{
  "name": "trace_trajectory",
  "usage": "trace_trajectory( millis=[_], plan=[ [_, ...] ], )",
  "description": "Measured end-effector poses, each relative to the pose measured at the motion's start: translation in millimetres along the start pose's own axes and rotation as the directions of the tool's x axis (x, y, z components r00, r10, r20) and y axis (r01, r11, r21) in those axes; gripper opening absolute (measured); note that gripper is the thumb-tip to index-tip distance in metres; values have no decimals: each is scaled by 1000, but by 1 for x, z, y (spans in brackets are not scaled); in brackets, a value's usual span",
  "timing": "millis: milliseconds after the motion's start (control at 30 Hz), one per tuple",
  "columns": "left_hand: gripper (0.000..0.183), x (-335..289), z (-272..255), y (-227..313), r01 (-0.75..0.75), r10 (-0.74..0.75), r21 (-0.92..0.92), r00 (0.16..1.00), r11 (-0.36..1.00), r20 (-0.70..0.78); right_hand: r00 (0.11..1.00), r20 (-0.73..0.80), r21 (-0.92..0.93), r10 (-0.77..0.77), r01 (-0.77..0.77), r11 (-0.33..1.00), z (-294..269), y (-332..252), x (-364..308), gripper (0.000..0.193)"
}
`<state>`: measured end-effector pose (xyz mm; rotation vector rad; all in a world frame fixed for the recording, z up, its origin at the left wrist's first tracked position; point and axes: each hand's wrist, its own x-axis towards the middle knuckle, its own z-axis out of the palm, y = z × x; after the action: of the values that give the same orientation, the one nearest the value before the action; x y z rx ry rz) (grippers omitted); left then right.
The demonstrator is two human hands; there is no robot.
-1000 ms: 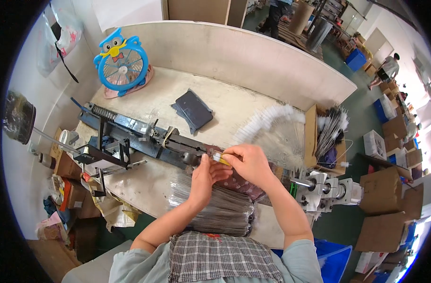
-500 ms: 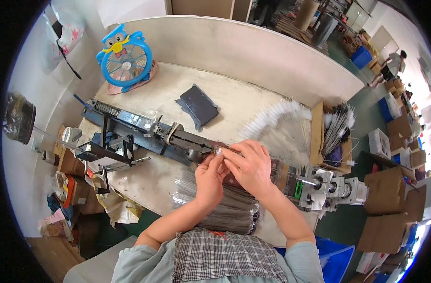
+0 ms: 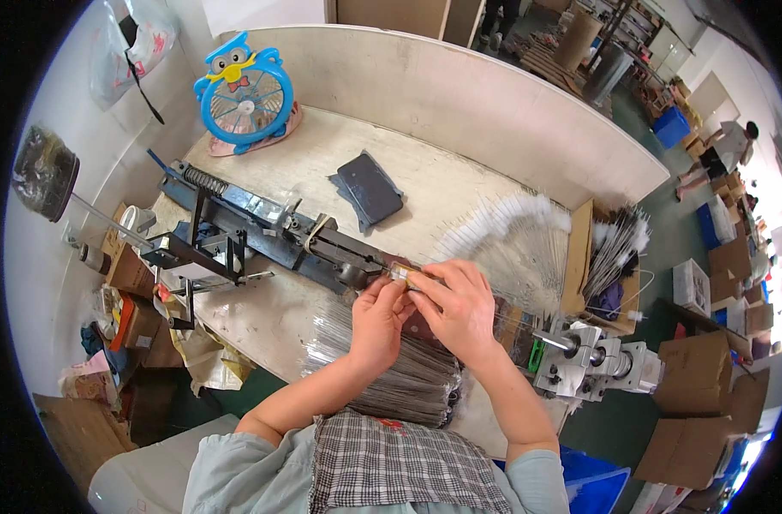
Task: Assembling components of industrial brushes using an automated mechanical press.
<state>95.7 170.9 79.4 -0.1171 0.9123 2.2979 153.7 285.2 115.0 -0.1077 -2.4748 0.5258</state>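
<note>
Scuffed and pale, the bench begins just past your checked apron, with a bundle of thin wires lying beneath and between your forearms. Beyond it, your left hand comes in from the near left, fingers bent, thumb and forefinger tips pointing far and to the right. Your right hand reaches in from the near right, palm turned down, its fingers angled to the left; it lies over the far side of the pair. The small pale-and-yellow piece sits at the far left of that right grip, which is closed to a narrow pinch about it. Your left fingertips meet its near side (whether they hold or only steady it, I cannot tell). Its long axis is too small and covered to read; both hands are about equally near.

Just left of the piece is the near right end of a dark steel rail, which slants away to the far left. Farther off lie white-tipped wire brushes, fanned out to the right, and a dark flat slab; a blue fan stands far left.
</note>
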Motion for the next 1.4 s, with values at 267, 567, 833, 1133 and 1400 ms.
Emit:
trace_trajectory(
  millis=[267, 567, 833, 1133, 1400],
  plan=[
    [11, 1, -2, 4, 43, -41, -68, 999, 997, 22, 1000, -11, -24, 18, -18, 1000, -4, -1, -3, 24],
    [4, 0, 4, 6, 45, -44, 29, 999, 999, -21, 999, 17, -21, 42, -42, 999, -1, -4, 0, 25],
    [7, -2, 5, 8, 50, -54, -83, 997, 995, -55, 994, -96, -45, 50, -55, 997, 14, -10, 2, 27],
    [15, 5, -7, -2, 11, -10, -37, 1000, 999, 26, 996, -91, -80, 9, -17, 997, 8, -7, -1, 24],
    [8, 1, 1, 0, 2, -2, 1, 1000, 1000, 12, 997, -79, -59, 10, -15, 998, 5, -4, -1, 22]
  ],
)
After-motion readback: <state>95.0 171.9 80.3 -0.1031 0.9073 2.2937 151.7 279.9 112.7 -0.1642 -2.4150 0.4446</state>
